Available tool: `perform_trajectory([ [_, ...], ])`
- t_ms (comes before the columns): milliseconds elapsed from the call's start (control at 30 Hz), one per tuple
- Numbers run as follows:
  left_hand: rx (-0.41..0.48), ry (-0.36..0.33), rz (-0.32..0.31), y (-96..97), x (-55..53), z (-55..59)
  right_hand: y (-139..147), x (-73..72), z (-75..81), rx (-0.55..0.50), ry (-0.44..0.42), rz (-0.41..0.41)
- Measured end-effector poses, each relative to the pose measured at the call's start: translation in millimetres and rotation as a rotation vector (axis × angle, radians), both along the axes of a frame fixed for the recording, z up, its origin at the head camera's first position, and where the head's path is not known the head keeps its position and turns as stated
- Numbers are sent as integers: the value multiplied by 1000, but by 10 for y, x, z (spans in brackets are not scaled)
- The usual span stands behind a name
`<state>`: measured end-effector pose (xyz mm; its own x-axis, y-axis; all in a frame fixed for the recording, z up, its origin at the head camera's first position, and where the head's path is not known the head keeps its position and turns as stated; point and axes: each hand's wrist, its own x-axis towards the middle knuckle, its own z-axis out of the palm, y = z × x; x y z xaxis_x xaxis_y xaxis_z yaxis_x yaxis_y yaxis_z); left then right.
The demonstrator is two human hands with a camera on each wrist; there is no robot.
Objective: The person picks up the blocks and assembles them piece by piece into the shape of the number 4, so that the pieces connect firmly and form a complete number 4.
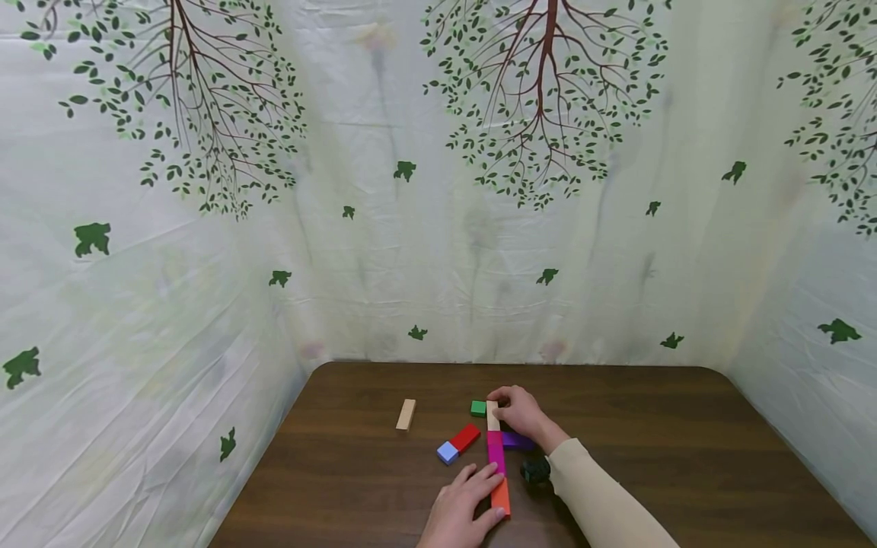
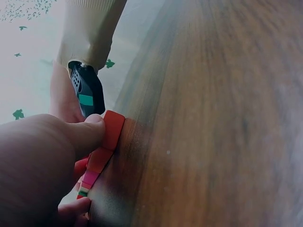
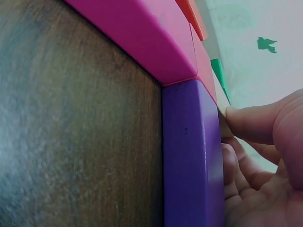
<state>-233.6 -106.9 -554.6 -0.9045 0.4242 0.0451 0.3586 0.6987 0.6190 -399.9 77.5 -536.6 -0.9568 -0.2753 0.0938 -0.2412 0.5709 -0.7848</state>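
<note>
On the brown table [image 1: 329,487] lay a row of blocks [image 1: 495,450]. The right hand [image 1: 524,412] pinched the plain block [image 1: 492,420] at its far end; the left hand [image 1: 457,508], fingers spread, touched the near orange block [image 1: 502,498]. Lining up seemed underway; next probably needed a gentle, straight nudge.

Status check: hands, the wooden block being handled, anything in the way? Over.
Left hand rests against orange block. Right hand pinches plain wooden block at magenta block's far end. Green block close on its left; no obvious obstruction.
</note>
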Motion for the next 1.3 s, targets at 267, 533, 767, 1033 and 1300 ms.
perform_trajectory([
  [267,7,9,-19,-17,-14,-9,-4,37,31,-23,-11,-8],
  [533,20,9,-31,-28,0,-19,-3,73,27,-38,5,-10],
  [767,34,18,-51,-44,-14,-34,8,80,72,-55,-34,-27],
  [1033,42,-6,-52,-27,-18,-42,43,157,247,-54,-40,-45],
  [1300,39,-15,-23,-33,-20,-34,74,323,458,-23,72,-71],
])
